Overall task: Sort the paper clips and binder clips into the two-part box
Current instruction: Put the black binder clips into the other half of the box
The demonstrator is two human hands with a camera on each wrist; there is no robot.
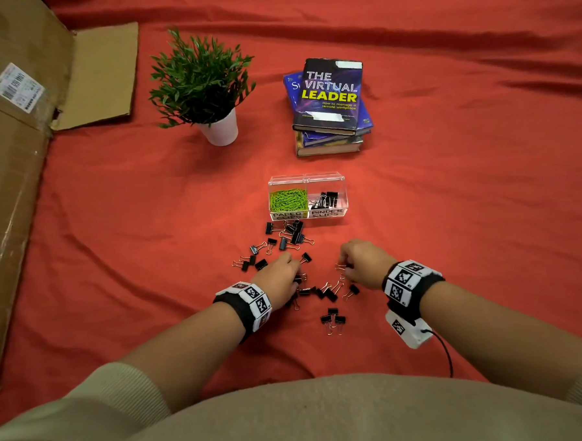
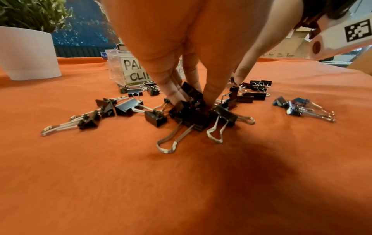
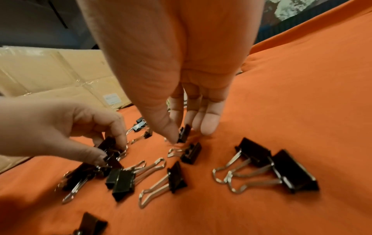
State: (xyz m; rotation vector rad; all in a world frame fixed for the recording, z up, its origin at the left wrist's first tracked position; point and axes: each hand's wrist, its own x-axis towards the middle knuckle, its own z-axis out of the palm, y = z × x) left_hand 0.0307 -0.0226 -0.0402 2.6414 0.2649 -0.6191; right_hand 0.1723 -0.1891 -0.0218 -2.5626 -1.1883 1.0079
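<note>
Black steel binder clips with silver wire handles (image 1: 293,235) lie loose on the red cloth-covered bench (image 1: 466,184), in a cluster just in front of the box and a wider scatter nearer the person; roughly thirty remain, an exact count being prevented by overlap and by the hands. The clear plastic two-part box (image 1: 308,196), one in number, stands near the middle of the bench: its left compartment, labelled PAPER CLIPS, holds a heap of lime-green paper clips (image 1: 288,199), too tangled to count, and its right compartment, labelled BINDER CLIPS, holds a small number of black clips. No paper clip is visible loose on the cloth, so that half appears finished and the step in hand is gathering binder clips. The left hand (image 1: 279,277) has its fingers curled down, gripping several clips bunched together (image 2: 191,111). The right hand (image 1: 362,262) pinches one upright clip (image 3: 184,133) between thumb and fingertips. The next move calls for lifting both loads and carrying them forward over the right compartment without shedding clips. Beyond the box stand one potted green plant (image 1: 205,86) and one stack of three books (image 1: 329,107); a cardboard box (image 1: 13,167) lies along the left edge.
</note>
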